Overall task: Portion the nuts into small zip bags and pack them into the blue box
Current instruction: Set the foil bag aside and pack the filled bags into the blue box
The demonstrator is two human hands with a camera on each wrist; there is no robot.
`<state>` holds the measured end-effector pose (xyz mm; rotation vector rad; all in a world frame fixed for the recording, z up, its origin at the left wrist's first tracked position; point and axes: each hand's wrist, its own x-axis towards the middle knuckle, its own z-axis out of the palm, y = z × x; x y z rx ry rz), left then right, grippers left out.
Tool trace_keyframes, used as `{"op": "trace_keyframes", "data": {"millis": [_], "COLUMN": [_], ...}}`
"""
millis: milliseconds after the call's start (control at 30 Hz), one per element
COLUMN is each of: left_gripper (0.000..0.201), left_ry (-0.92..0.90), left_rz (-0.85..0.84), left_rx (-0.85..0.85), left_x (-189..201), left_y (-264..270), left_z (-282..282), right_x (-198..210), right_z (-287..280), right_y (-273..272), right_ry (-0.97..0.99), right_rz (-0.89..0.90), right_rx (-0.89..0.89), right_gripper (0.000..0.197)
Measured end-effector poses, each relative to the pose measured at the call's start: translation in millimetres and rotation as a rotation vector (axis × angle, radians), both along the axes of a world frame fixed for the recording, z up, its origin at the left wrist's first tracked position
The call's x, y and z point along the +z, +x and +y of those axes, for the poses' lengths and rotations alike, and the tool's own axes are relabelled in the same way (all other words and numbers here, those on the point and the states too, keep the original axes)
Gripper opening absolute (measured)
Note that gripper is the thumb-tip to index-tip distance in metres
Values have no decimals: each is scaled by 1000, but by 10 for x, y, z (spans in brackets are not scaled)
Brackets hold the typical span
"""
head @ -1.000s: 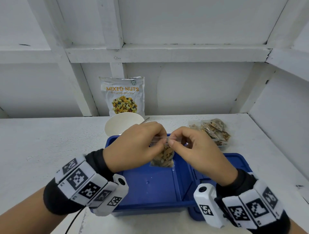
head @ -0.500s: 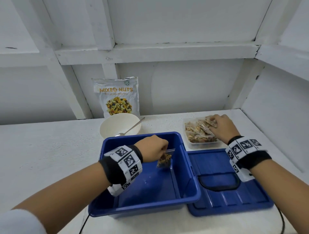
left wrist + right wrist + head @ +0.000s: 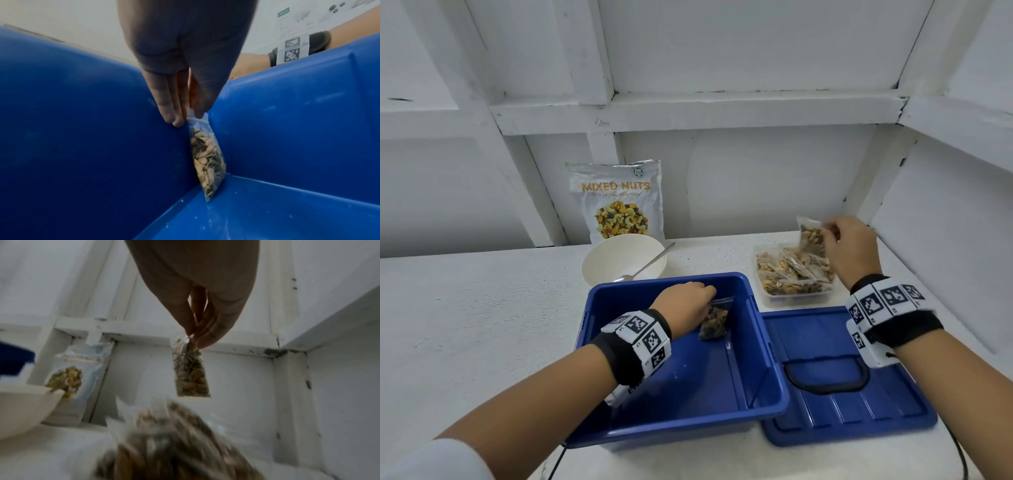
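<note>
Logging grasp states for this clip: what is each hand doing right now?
Left hand: pinches nut bag inside blue box.
Right hand: pinches another nut bag, lifted.

The blue box [image 3: 599, 346] is a deep, plain blue inside and out, and its lid [image 3: 859, 404] is the same blue with a black handle [image 3: 825, 387]. The zip bags [image 3: 714, 322] are clear, showing tan, brown and dark green nuts. The clear tray [image 3: 798, 298] holds more of these brown and beige packets. The bowl [image 3: 619, 260] is cream white, the spoon [image 3: 650, 263] silver. The nut pouch [image 3: 616, 198] is white and silvery with orange lettering and a yellow, brown and red picture of nuts. The worktop [image 3: 482, 308] is white with fine speckles; the wall [image 3: 756, 178] is white. Both wristbands [image 3: 640, 339] are black with white blocks carrying black square-code patterns.
</note>
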<state>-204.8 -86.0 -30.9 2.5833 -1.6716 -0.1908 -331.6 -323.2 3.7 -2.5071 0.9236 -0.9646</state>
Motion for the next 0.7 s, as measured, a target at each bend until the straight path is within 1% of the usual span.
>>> {"op": "trace_keyframes", "data": {"millis": [67, 167, 233, 300, 367, 433, 533, 600, 700], "left_gripper": [24, 25, 24, 21, 21, 21, 9, 6, 7], "left_ry": [-19, -95, -232, -436, -630, -731, -784, -797, -797], "left_rz": [-3, 47, 96, 181, 283, 415, 553, 568, 550], "left_rx": [-2, 11, 31, 67, 100, 108, 68, 49, 46], "left_x": [44, 184, 314, 468, 630, 777, 914, 945, 946], "left_y": [-6, 23, 46, 42, 10, -30, -88, -99, -86], "left_z": [11, 59, 99, 135, 161, 188, 237, 269, 304], "right_x": [160, 412, 548, 649, 701, 713, 699, 691, 684], "right_z": [101, 340, 526, 701, 852, 979, 1125, 1170, 1184], "right_y": [-10, -46, -71, -87, -97, -101, -103, -98, -93], "right_ry": [-18, -9, 57, 155, 230, 295, 405, 481, 533], "right_rz": [-55, -92, -101, -108, -76, -37, -54, -82, -115], "right_rx": [73, 204, 302, 397, 471, 524, 583, 602, 612], "right_gripper": [14, 12, 10, 8, 7, 7, 8, 11, 15]}}
